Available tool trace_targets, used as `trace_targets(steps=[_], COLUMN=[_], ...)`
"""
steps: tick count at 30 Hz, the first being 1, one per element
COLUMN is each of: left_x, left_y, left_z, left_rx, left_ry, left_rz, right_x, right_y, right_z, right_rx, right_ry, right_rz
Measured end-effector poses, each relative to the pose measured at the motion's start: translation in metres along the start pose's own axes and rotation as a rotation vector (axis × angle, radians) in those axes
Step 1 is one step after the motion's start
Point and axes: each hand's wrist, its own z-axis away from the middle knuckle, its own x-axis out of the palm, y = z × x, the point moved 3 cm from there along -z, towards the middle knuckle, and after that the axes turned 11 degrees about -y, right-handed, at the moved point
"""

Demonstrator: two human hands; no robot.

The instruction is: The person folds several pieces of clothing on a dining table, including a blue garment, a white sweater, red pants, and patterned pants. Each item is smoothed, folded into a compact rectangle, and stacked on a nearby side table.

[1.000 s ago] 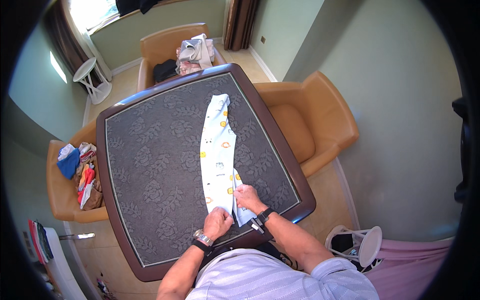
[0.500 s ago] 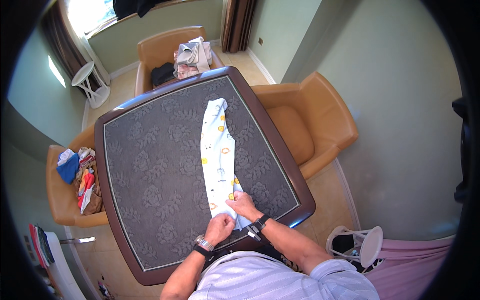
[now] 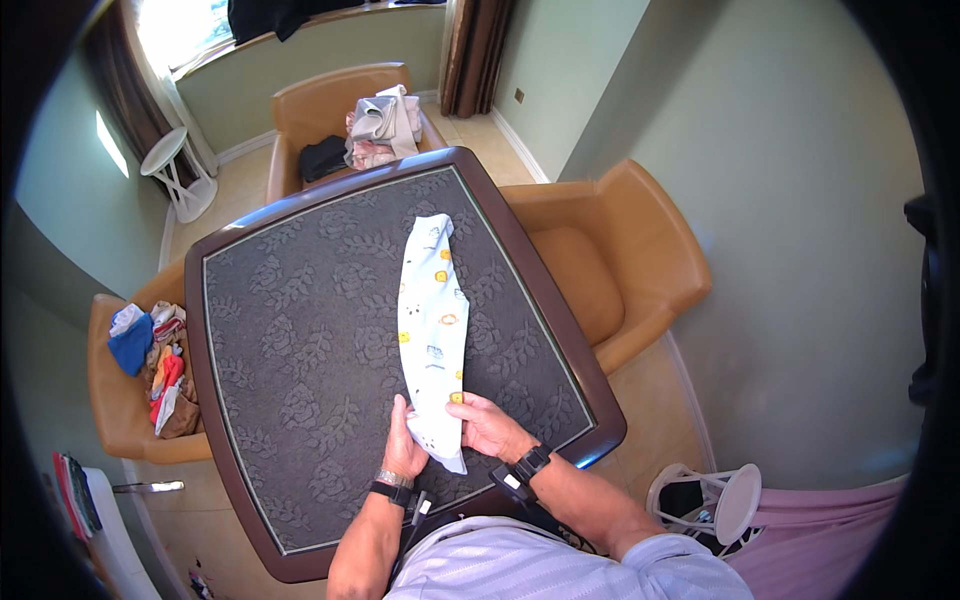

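Observation:
A pair of pale blue pants (image 3: 432,320) printed with small animals lies lengthwise on the table, folded into a long narrow strip. Its upper end points toward the far side, and its lower end is near me, between my hands. My right hand (image 3: 490,427) grips the right edge near the lower end, thumb on top and fingers partly under the cloth. At the left edge of that same end, my left hand (image 3: 404,445) holds the cloth from the side, some of its fingers hidden behind the fabric.
The dark patterned tabletop (image 3: 300,330) has a raised brown rim (image 3: 540,280). A tan chair (image 3: 110,400) at left bears crumpled clothes (image 3: 165,370); the far chair (image 3: 340,85) bears folded cloths (image 3: 385,125). Another tan chair (image 3: 650,250) stands at right. A white stool (image 3: 738,505) is at lower right.
My left hand has moved from on top of the hem to the left edge. The lower end of the pants has shifted and straightened, its back layer no longer showing at right.

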Motion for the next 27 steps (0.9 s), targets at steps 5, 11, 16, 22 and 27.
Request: trace_targets(steps=[5, 11, 16, 22, 27], left_x=[-0.004, -0.011, -0.024, -0.055, -0.06], left_y=[-0.004, 0.027, 0.041, 0.034, 0.046], left_z=[0.008, 0.051, 0.084, 0.129, 0.158], left_rx=[-0.093, 0.014, -0.021, -0.101, -0.228], left_ry=[-0.011, 0.116, 0.28, 0.468, 0.421], left_rz=[0.014, -0.274, -0.561, -0.777, -0.709], right_x=[-0.012, -0.031, -0.036, -0.037, -0.053], right_y=[0.009, 0.026, 0.064, 0.079, 0.02], right_z=[0.006, 0.011, 0.011, 0.022, 0.009], right_rx=[-0.009, 0.102, 0.344, 0.612, 0.354], right_ry=[-0.007, 0.075, 0.095, 0.095, 0.208], right_rz=[-0.029, 0.052, 0.223, 0.659, 0.763])
